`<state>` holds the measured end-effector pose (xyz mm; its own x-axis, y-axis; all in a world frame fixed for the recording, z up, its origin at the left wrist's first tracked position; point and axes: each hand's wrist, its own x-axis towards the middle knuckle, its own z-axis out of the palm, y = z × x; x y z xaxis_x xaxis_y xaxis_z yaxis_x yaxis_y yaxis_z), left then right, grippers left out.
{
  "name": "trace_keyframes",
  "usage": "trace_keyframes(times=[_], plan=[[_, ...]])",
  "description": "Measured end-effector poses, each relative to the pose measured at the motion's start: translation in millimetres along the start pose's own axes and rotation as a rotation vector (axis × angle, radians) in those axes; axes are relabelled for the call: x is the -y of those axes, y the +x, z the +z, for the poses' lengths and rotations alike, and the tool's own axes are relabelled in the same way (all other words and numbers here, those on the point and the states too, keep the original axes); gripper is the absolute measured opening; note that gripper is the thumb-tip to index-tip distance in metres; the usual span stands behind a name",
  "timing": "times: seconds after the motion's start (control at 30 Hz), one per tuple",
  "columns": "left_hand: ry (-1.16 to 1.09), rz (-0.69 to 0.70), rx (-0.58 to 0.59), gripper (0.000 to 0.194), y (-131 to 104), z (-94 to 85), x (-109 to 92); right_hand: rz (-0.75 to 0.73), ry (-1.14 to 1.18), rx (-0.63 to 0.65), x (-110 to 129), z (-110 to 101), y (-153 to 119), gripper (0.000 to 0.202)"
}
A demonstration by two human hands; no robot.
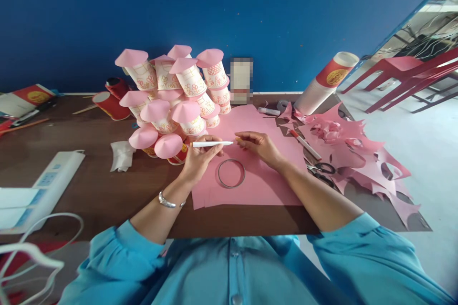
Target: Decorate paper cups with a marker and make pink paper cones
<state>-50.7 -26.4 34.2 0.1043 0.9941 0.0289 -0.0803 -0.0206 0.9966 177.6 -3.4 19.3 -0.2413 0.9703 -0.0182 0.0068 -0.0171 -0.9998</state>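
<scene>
A white felt-tip pen (211, 144) lies level in my left hand (198, 159), its tapered tip pointing right. Close by that tip, my right hand (259, 147) is closed in a pinch, with a small yellowish bit showing at the fingertips that is too small to name. Both hands are above a large sheet of pink paper (265, 181) on the table. A thin metal ring (232, 187) rests on the paper just below the hands.
Stacked decorated paper cups with pink cone tops (186, 112) stand at left. Pink paper scraps (358, 152), scissors (324, 168), a red-and-white marker (305, 145) and a cup stack (325, 83) are at right. A white power strip (50, 186) lies far left.
</scene>
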Motion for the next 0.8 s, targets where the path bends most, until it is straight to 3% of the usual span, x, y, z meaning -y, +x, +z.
trace_keyframes(times=[0.2,0.33,0.47,0.63,0.8], plan=[[0.036,0.013,0.027,0.038,-3,1.7,-3,0.017,0.233,-0.016,2,0,-2,0.042],[0.079,0.051,0.041,0.037,-4,3.4,1,0.072,0.355,-0.022,2,4,-2,0.052],[0.119,0.216,0.048,0.032,-3,4.6,7,0.161,0.478,-0.029,0,7,-3,0.043],[0.378,0.473,0.017,0.017,-2,3.4,9,0.210,0.549,0.064,-2,8,-5,0.040],[0.404,0.550,0.008,0.014,-1,1.9,9,0.205,0.609,0.095,-1,9,-5,0.035]])
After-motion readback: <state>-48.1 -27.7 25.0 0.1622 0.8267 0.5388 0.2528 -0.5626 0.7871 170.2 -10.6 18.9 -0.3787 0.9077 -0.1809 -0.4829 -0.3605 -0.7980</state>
